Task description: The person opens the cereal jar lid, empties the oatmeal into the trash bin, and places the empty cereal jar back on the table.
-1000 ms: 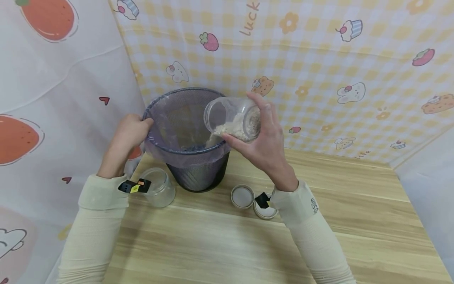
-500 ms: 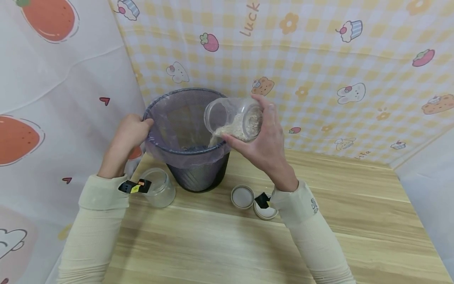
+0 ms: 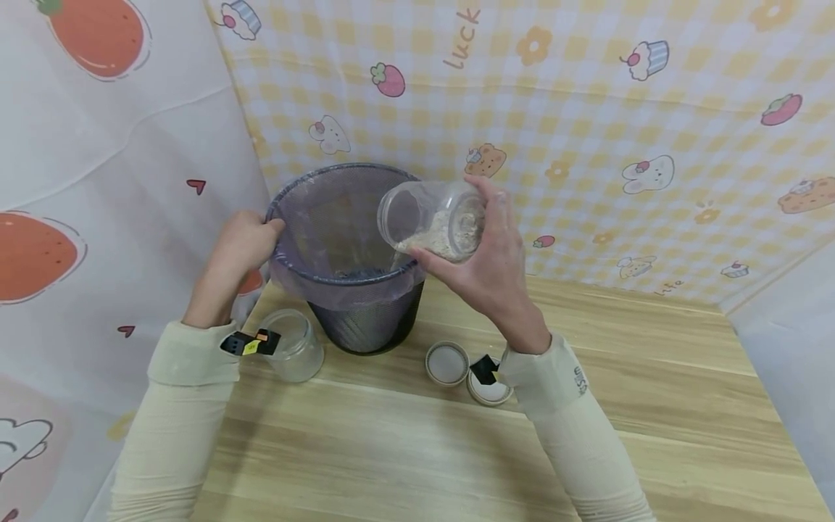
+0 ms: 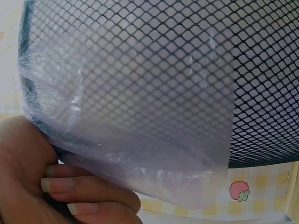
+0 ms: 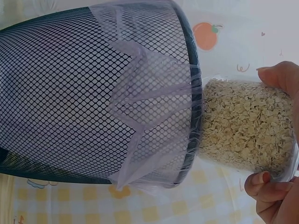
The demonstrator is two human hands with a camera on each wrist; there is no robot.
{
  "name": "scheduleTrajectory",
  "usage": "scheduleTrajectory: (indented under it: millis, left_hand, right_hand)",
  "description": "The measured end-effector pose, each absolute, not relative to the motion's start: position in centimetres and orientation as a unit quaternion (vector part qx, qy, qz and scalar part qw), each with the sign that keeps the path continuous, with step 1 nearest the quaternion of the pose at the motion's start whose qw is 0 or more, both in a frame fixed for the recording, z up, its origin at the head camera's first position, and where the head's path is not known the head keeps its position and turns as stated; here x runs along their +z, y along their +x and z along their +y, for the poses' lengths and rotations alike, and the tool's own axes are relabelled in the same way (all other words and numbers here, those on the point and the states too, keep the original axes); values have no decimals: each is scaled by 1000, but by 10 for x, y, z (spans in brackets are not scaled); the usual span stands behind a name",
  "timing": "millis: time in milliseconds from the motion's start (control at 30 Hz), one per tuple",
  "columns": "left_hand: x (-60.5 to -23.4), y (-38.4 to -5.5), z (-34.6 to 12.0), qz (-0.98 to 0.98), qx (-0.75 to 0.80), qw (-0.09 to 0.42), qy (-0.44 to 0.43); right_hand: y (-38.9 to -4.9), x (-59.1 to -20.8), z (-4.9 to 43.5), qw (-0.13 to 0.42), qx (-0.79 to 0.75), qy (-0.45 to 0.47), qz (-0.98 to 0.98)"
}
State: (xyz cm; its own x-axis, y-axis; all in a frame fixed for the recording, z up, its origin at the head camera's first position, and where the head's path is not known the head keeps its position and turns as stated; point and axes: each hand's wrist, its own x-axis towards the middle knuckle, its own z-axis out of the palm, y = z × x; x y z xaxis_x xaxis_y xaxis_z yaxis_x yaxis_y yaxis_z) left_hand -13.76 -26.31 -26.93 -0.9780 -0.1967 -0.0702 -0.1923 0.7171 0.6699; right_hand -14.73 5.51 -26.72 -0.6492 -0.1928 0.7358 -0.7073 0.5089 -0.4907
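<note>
One jar [image 3: 430, 217], mid-frame, likely light, slick, best held near its base, where right hand [image 3: 493, 257] grips; left hand [image 3: 244, 243], part-hidden, seemingly clasps bin rim [image 3: 342, 282].

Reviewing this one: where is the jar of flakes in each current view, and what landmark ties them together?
Head: jar of flakes just above centre, tilted in the right hand.
Left wrist: not in it.
Right wrist: right side, mid-height.
Shared landmark: the mesh bin, in all three.

A yellow-checked cloth [image 3: 574, 109] hangs behind the wood-grain table [image 3: 391, 457].
</note>
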Motion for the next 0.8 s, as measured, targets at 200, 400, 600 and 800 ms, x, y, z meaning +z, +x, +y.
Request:
scheduleTrajectory:
  millis: [200,400,600,800]
  left_hand:
    - [-268,-136,-263,-926,-362,6,108]
    - [-270,-137,-262,-923,-367,1,110]
    - [-271,-137,-264,-923,-369,3,109]
    - [-270,-137,-263,-926,-363,7,105]
  right_hand:
    - [-147,-266,54,311,417,278,-807]
    - [-146,-266,54,312,411,276,-811]
    - [-146,-266,51,310,405,274,-816]
    - [-146,-265,50,313,404,274,-815]
